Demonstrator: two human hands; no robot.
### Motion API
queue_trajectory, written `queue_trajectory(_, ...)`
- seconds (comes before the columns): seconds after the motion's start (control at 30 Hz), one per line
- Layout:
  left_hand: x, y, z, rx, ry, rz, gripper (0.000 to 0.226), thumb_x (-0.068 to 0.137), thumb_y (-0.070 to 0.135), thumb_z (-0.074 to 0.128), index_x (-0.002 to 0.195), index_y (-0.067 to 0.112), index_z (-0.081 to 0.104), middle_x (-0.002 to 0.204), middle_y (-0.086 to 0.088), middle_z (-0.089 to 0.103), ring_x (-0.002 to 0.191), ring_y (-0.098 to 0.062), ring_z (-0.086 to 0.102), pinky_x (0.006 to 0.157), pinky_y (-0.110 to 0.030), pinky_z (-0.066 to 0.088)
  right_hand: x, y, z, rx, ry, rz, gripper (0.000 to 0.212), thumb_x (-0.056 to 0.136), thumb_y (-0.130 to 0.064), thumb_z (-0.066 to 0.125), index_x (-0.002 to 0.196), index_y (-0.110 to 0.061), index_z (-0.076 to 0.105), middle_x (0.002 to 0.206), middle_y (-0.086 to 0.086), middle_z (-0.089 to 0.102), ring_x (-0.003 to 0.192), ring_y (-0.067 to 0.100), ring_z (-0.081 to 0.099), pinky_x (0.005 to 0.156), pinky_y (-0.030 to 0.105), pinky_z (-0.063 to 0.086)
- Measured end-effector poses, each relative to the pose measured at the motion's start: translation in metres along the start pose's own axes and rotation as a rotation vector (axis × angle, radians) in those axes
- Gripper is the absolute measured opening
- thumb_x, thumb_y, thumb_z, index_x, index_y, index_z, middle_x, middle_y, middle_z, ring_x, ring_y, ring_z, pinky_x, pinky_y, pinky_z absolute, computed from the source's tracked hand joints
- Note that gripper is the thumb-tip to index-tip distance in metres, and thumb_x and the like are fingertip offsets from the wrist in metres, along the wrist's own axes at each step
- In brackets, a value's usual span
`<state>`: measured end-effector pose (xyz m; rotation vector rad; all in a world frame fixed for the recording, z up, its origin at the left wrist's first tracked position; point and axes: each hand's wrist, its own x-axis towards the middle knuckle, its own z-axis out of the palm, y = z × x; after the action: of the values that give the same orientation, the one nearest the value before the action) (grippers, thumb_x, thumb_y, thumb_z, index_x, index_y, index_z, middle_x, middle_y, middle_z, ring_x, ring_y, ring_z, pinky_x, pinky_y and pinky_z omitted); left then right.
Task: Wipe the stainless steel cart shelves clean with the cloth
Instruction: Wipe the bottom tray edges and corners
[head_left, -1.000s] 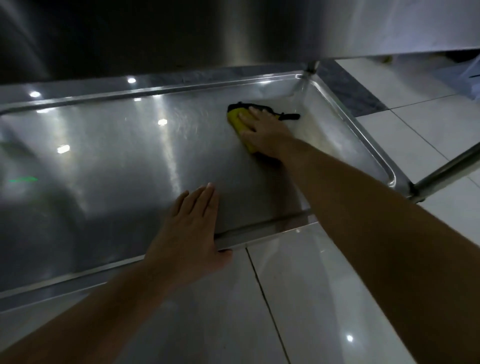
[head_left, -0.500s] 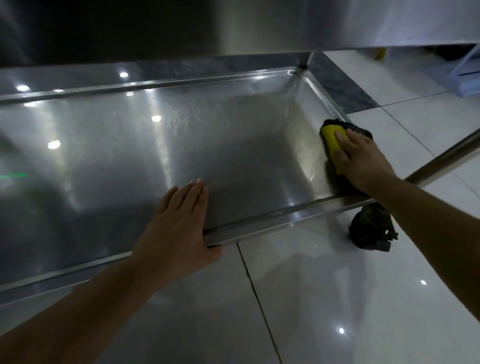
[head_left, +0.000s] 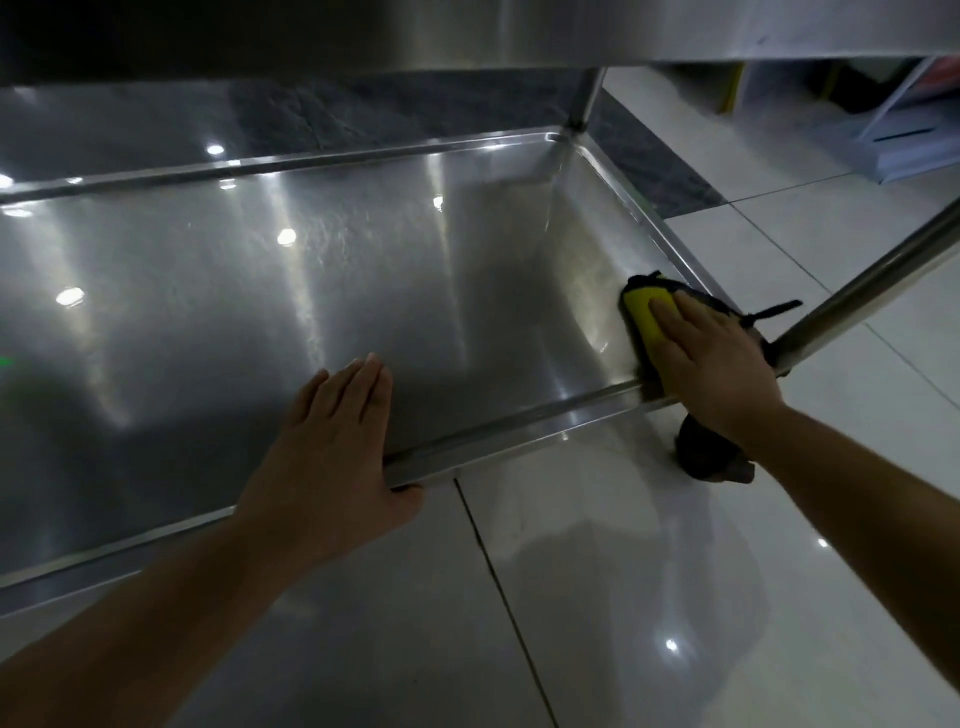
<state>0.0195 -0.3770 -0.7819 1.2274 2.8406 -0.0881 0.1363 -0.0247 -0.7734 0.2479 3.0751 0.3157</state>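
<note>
The lower stainless steel shelf (head_left: 363, 291) of the cart fills the left and middle of the view. A yellow cloth with a dark edge (head_left: 644, 314) lies in the shelf's near right corner, against the right rim. My right hand (head_left: 711, 358) presses flat on the cloth with straight fingers and covers most of it. My left hand (head_left: 332, 452) rests flat over the shelf's front rim, fingers straight on the shelf surface, thumb below the rim.
The upper shelf (head_left: 571, 31) overhangs along the top. A cart leg (head_left: 872, 280) slants up at the right and another leg (head_left: 584, 98) stands at the far corner. A dark caster wheel (head_left: 711, 457) sits under the near right corner. White floor tiles (head_left: 623, 597) spread below and right.
My right hand slid the cloth from the shelf's far right area to the near right corner by the rim. The left hand stayed on the front rim.
</note>
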Motion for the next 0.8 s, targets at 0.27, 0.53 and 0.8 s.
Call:
queue_trajectory(0.27, 0.002, 0.001, -0.003, -0.012, 0.014, -0.007, 0.103, 0.058, 0.064, 0.042, 0.137, -0.004, 0.043, 0.143, -0.020, 0.041, 0.131, -0.034, 0.038, 0.111, -0.043, 0.022, 0.112, 0.015, -0.015, -0.046, -0.171, 0.123, 0.071, 0.090, -0.035, 0.043, 0.149, -0.006, 0.016, 0.152, 0.021, 0.021, 0.139, 0.046, 0.019, 0.111, 0.061, 0.022)
queue_trajectory(0.53, 0.002, 0.001, -0.003, 0.003, 0.002, -0.002, 0.104, 0.058, 0.065, 0.043, 0.137, -0.003, 0.043, 0.143, -0.020, 0.041, 0.131, -0.033, 0.039, 0.111, -0.043, 0.021, 0.146, -0.135, -0.030, 0.148, 0.047, -0.147, 0.060, 0.094, -0.034, 0.013, 0.151, -0.019, 0.024, 0.157, 0.011, 0.022, 0.143, 0.036, 0.020, 0.115, 0.053, 0.019)
queue_trajectory(0.8, 0.000, -0.003, -0.002, -0.006, -0.013, 0.009, 0.106, 0.062, 0.068, 0.042, 0.143, 0.001, 0.034, 0.148, -0.016, 0.034, 0.136, -0.029, 0.031, 0.114, -0.037, 0.012, 0.142, -0.126, -0.030, 0.274, 0.050, -0.192, 0.052, 0.101, -0.038, 0.032, 0.152, -0.029, 0.020, 0.160, 0.002, 0.013, 0.147, 0.025, 0.012, 0.118, 0.039, 0.009)
